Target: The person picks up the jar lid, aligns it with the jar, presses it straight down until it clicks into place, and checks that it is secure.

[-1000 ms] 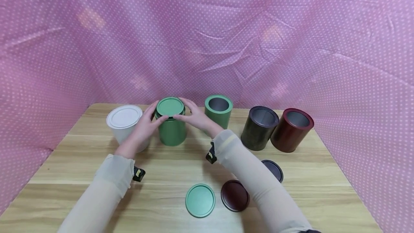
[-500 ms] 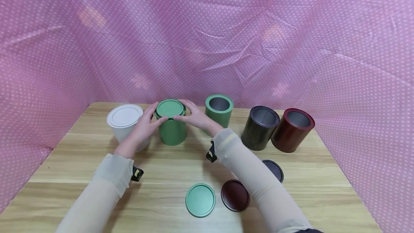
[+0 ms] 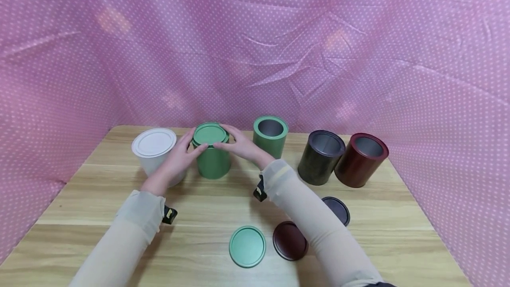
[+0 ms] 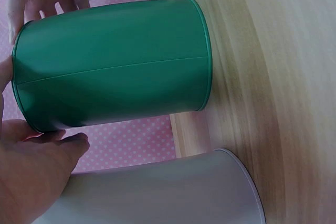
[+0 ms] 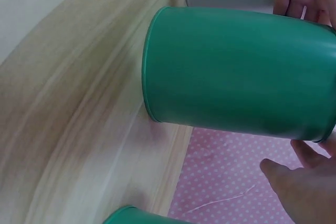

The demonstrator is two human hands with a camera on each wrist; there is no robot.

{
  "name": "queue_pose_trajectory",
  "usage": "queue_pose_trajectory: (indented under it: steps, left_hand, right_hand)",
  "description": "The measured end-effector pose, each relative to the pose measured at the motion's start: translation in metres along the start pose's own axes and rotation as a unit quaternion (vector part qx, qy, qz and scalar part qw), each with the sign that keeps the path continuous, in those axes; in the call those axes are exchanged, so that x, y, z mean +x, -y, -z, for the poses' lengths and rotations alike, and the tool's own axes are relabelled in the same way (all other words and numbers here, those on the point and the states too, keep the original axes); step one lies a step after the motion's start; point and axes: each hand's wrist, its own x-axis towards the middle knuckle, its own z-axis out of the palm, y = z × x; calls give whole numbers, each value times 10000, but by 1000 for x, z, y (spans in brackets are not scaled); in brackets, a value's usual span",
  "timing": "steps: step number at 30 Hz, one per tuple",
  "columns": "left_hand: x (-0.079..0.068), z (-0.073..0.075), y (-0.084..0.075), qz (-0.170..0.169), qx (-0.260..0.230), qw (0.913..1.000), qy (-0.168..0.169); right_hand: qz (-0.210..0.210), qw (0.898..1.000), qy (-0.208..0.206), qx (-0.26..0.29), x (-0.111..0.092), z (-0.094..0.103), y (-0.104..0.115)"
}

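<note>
A green can (image 3: 213, 165) stands upright towards the back of the table, a green lid (image 3: 210, 134) over its top. At the lid's left edge is my left hand (image 3: 184, 149), thumb at the front and fingers behind, gripping the rim. My right hand (image 3: 243, 145) grips the opposite edge in the same way, the two thumbs close together at the front. In the left wrist view the can's side (image 4: 115, 61) fills the middle, with fingers at its top rim. The right wrist view shows the can (image 5: 236, 72) with its base on the wood.
Left of the can stands a white can (image 3: 153, 145) with its lid on. To the right are an open green can (image 3: 271, 143), a dark can (image 3: 318, 163) and a red can (image 3: 358, 167). Green (image 3: 247, 246), dark red (image 3: 290, 241) and dark (image 3: 337, 209) lids lie in front.
The green lid has come down a little onto the can, and the dark gap beneath its front edge has narrowed. Both hands stay at the rim, almost unmoved.
</note>
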Motion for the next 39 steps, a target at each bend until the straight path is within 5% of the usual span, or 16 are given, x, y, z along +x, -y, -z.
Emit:
queue_pose_trajectory:
  steps: [9,17,39]
  left_hand:
    - [-4,-4,-3,45,-442,9989,-143]
    - [-1,-6,-6,36,-191,9996,-191]
    - [13,1,2,78,-526,9986,-34]
  right_hand:
    - [-82,9991,34,404,-1,0,-1]
    - [-222,9980,26,586,0,2,-3]
    - [-689,9954,22,661,13,5,2]
